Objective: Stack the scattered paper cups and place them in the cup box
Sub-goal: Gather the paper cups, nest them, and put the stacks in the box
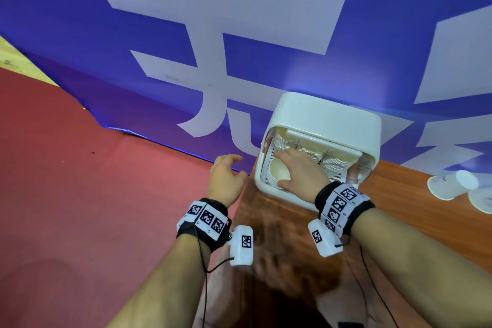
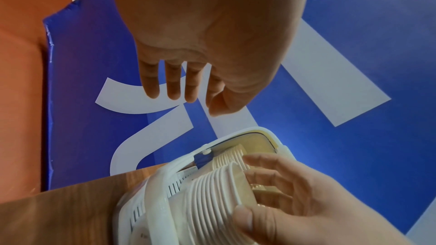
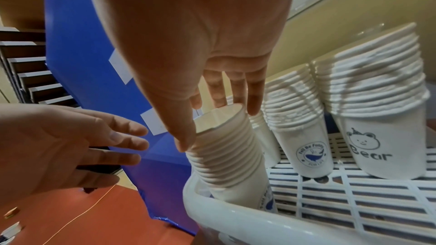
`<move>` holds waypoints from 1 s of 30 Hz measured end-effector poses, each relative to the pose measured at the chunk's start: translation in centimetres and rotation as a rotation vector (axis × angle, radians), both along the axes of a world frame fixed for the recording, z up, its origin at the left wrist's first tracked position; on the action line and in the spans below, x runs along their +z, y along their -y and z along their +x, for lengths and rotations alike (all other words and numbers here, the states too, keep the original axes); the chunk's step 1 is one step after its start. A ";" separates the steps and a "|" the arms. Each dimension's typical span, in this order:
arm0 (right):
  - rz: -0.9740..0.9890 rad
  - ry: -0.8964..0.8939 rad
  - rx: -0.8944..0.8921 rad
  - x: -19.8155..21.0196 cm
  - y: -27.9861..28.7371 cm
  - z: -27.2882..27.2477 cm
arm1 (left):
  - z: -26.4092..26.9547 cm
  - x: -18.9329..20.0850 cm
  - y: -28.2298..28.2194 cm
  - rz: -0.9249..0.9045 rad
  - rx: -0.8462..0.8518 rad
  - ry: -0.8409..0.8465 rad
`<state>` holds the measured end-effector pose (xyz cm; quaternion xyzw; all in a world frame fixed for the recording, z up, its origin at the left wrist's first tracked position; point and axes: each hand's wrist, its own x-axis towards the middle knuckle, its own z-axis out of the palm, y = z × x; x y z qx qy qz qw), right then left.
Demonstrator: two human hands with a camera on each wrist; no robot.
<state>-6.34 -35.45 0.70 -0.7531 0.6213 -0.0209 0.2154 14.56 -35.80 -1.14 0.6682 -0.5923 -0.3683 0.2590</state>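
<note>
The right hand (image 1: 298,172) is reaching forward and down into the open front of the cup box (image 1: 327,120), wrist raised above the near rim. The left hand (image 1: 226,176) is hovering just left of the box, off the edge of the wooden table (image 1: 399,210), holding nothing and touching nothing.

In the head view the back of the right hand is covering most of the stack of paper cups (image 3: 226,148), so only the topmost mouth is showing there. The box lid is hiding the tops of the rear stacks (image 3: 368,90). Two loose cups (image 1: 450,186) are lying at the far right of the table, partly cut off by the frame edge. How many cups make up each stack is too fine to count.

In the right wrist view the right hand's fingers (image 3: 254,92) are spreading slightly over the rim of the leaning stack, the thumb lying along its ribbed side; the fingertips are touching the rim in a light grip. This stack is standing tilted in the front-left corner of the box, on the slatted floor (image 3: 354,191). The left hand's fingers (image 3: 122,128) are extended and slightly apart.
</note>
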 end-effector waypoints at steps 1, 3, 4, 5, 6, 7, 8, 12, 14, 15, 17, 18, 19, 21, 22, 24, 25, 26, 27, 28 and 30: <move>0.003 -0.001 -0.003 -0.2 0.1 0.0 | 0.1 0.0 0.0 0.005 0.002 -0.001; 0.008 0.006 -0.015 -0.6 0.2 -0.1 | 0.3 -0.1 0.1 0.014 0.005 0.003; 0.010 0.013 -0.024 -0.8 0.2 -0.1 | 0.3 -0.2 0.0 0.019 0.007 0.003; 0.011 0.020 -0.033 -0.9 0.2 -0.1 | 0.3 -0.3 0.0 0.025 0.010 -0.001; 0.010 0.029 -0.041 -1.0 0.2 -0.2 | 0.3 -0.3 0.0 0.032 0.012 -0.006; 0.008 0.038 -0.048 -1.2 0.2 -0.2 | 0.2 -0.3 -0.1 0.036 0.013 -0.009; 0.007 0.047 -0.055 -1.2 0.1 -0.2 | 0.1 -0.2 -0.2 0.039 0.012 -0.009; -0.007 0.063 -0.067 -1.4 0.1 -0.4 | -0.1 0.3 -0.8 0.039 0.005 0.003; -0.008 0.072 -0.062 -1.3 -0.1 -0.5 | -0.3 0.8 -1.2 0.029 0.003 0.010; -0.003 0.079 -0.056 -1.2 -0.2 -0.6 | -0.4 1.1 -1.5 0.021 -0.001 0.019; 0.004 0.115 -0.049 -1.0 -0.4 -0.9 | -0.6 1.9 -1.9 0.004 -0.013 0.044; -0.003 0.137 -0.052 -0.8 -0.7 -1.1 | -0.7 2.4 -2.1 -0.003 -0.019 0.055; -0.013 0.156 -0.061 -0.5 -0.9 -1.3 | -0.9 2.9 -2.2 -0.011 -0.022 0.064; -0.024 0.195 -0.077 0.2 -1.6 -2.1 | -1.4 3.8 -2.6 -0.036 -0.036 0.081; -0.027 0.218 -0.080 0.6 -2.1 -2.6 | -1.8 4.3 -2.8 -0.047 -0.049 0.087; -0.039 0.258 -0.082 1.6 -3.2 -3.9 | -3.0 5.4 -3.3 -0.061 -0.074 0.088; -0.048 0.278 -0.090 2.1 -3.9 -4.7 | -3.8 5.9 -3.5 -0.069 -0.086 0.086; -0.058 0.302 -0.103 2.7 -4.6 -5.6 | -4.7 6.5 -3.7 -0.078 -0.100 0.082; -0.065 0.324 -0.125 3.3 -5.4 -6.6 | -5.8 7.0 -4.0 -0.089 -0.118 0.076; -0.072 0.341 -0.151 3.9 -6.2 -7.8 | -7.1 7.5 -4.3 -0.100 -0.140 0.070; -0.093 0.357 -0.205 5.0 -7.9 -10.3 | -9.9 8.4 -5.0 -0.123 -0.190 0.059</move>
